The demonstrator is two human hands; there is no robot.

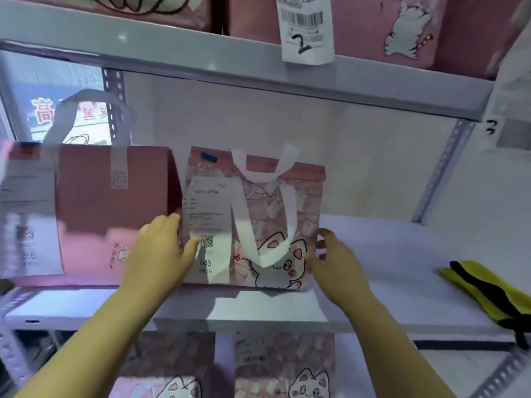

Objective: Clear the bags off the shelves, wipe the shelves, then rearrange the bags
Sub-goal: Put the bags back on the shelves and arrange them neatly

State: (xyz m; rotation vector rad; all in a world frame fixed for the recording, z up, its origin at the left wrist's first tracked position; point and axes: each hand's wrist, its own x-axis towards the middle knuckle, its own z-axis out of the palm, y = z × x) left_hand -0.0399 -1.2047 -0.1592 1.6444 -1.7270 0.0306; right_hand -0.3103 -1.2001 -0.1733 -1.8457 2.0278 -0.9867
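The cat bag stands upright on the shelf, directly between our hands and equally near both. Its broad face is turned toward us and its long axis runs from one hand to the other. Our left hand pinches its left edge, thumb on the receipt, just beside the plain pink bag further left. Our right hand is spread wide, fingers touching the lower right edge. The cat bag is pink with a white cat print, and its white handles flop down the front.

A shop's order-pickup storeroom: white slotted metal shelving holds pink cat-print tote bags bearing printed QR receipts, under a numbered barcode label.
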